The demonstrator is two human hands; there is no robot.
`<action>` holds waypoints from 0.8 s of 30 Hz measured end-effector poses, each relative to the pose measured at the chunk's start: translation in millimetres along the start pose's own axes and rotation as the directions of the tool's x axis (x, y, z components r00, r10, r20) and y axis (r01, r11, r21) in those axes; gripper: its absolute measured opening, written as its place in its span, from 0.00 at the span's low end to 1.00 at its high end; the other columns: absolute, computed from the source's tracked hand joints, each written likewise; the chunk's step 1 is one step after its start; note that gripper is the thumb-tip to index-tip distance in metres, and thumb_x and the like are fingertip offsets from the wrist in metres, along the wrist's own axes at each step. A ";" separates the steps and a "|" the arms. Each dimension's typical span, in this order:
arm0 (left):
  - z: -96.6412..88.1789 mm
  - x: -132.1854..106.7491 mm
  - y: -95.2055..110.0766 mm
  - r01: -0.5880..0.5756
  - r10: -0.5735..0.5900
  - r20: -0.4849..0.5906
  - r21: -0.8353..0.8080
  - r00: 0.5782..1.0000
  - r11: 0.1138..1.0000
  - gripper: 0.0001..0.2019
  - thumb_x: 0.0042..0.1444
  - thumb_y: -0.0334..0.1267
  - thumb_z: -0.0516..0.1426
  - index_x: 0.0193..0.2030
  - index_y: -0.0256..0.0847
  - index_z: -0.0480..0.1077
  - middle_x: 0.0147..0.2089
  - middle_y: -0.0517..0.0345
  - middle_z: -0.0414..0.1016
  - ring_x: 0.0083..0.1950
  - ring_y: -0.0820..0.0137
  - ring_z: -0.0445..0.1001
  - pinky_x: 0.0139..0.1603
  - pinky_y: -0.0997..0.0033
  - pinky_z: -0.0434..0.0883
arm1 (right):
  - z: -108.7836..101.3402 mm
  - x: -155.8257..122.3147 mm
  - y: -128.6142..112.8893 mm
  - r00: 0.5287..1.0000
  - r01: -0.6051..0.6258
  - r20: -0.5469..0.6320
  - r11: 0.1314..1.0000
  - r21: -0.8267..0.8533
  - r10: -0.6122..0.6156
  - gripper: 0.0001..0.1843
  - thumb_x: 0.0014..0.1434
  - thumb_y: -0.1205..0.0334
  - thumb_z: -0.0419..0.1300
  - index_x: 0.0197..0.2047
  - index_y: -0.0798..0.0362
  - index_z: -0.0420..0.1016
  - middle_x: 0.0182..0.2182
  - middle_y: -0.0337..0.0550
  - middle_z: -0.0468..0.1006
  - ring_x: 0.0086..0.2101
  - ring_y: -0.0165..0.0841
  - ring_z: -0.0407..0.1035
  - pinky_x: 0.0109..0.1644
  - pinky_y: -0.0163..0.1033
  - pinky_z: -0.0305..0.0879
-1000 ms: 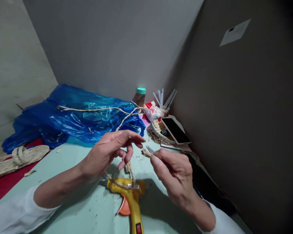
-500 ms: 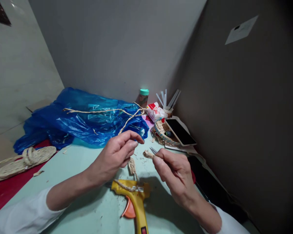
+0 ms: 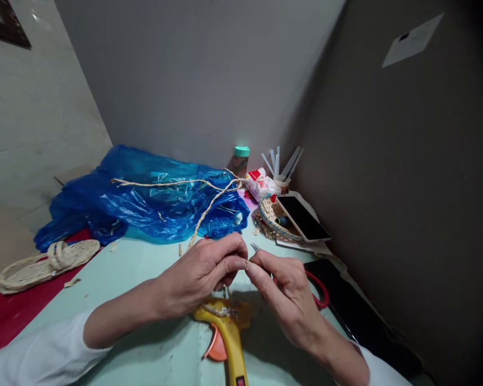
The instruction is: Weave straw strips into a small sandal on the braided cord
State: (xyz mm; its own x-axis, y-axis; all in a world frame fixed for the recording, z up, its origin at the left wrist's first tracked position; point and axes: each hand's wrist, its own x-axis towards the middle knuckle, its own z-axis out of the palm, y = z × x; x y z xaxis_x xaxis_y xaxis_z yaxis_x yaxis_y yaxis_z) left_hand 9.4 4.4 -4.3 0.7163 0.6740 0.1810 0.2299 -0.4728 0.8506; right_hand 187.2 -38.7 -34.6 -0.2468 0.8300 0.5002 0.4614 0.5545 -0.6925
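Observation:
My left hand (image 3: 203, 271) is closed, its fingertips pinching a twisted straw rope (image 3: 209, 209) that runs up and back over a blue plastic bag (image 3: 145, 203). My right hand (image 3: 284, 292) is closed round small scissors with a red handle (image 3: 320, 289); the metal tips (image 3: 254, 247) stick out above my fingers. The fingertips of both hands meet over a small straw end, which is mostly hidden. Just below my hands a yellow glue gun (image 3: 227, 335) lies on the pale green table (image 3: 153, 343), with straw rope draped across its top.
A small woven basket (image 3: 271, 222) with a phone (image 3: 304, 218) leaning on it stands at the back right, beside a red-and-white packet (image 3: 261, 185), a cup of glue sticks (image 3: 282, 169) and a green-capped bottle (image 3: 240, 158). A coiled straw bundle (image 3: 48, 262) lies at the left on red cloth.
My hands have come together: the left fingers closed and moved right to meet the right fingertips over the straw end. The view has shifted slightly.

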 end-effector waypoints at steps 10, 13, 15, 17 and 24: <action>-2.1 -11.3 -9.1 -0.410 0.449 -0.007 0.398 0.893 0.821 0.10 0.62 0.29 0.47 0.36 0.40 0.68 0.26 0.57 0.68 0.25 0.72 0.64 0.27 0.74 0.61 | -1.9 -3.6 -17.2 1.000 0.002 0.023 0.995 0.101 -0.004 0.19 0.68 0.63 0.49 0.23 0.52 0.56 0.19 0.31 0.59 0.21 0.24 0.56 0.27 0.32 0.51; 0.1 -20.5 -10.1 -0.475 0.550 -0.013 0.486 0.835 0.733 0.08 0.62 0.32 0.49 0.38 0.42 0.69 0.25 0.55 0.68 0.25 0.69 0.63 0.27 0.70 0.59 | -1.1 -5.5 -26.4 0.999 0.043 0.006 0.989 0.143 -0.044 0.18 0.67 0.65 0.49 0.23 0.52 0.56 0.19 0.31 0.60 0.21 0.23 0.56 0.27 0.31 0.52; 2.9 -25.8 -11.9 -0.454 0.566 -0.055 0.537 0.823 0.712 0.08 0.62 0.34 0.50 0.37 0.44 0.70 0.25 0.54 0.69 0.26 0.67 0.64 0.29 0.69 0.59 | -0.3 -6.4 -29.4 0.998 0.058 -0.011 0.986 0.158 -0.057 0.18 0.66 0.65 0.50 0.23 0.52 0.56 0.19 0.31 0.58 0.20 0.23 0.55 0.26 0.31 0.52; 5.4 -28.8 -14.5 -0.405 0.536 -0.084 0.561 0.840 0.723 0.09 0.61 0.34 0.50 0.37 0.46 0.72 0.26 0.53 0.69 0.28 0.66 0.66 0.31 0.69 0.59 | 0.7 -7.0 -29.2 0.999 0.051 -0.017 0.985 0.166 -0.049 0.19 0.66 0.64 0.49 0.22 0.52 0.55 0.18 0.31 0.57 0.20 0.23 0.54 0.26 0.31 0.52; 1.4 -13.6 -12.8 -0.301 0.386 -0.172 0.378 0.906 0.876 0.15 0.63 0.38 0.50 0.33 0.42 0.76 0.23 0.54 0.69 0.25 0.69 0.65 0.30 0.69 0.59 | 4.4 -5.8 -15.3 0.999 -0.054 0.010 0.975 0.216 0.053 0.20 0.68 0.60 0.49 0.23 0.52 0.60 0.18 0.32 0.62 0.21 0.24 0.58 0.27 0.32 0.53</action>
State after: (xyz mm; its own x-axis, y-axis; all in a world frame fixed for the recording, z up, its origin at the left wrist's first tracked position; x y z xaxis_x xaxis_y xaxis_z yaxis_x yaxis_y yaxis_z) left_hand -2.4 0.5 -18.4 0.6243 0.5261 0.5774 0.2348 -0.8314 0.5036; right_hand 177.8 -51.6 -29.2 -0.2306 0.8590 0.4571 0.2792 0.5084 -0.8146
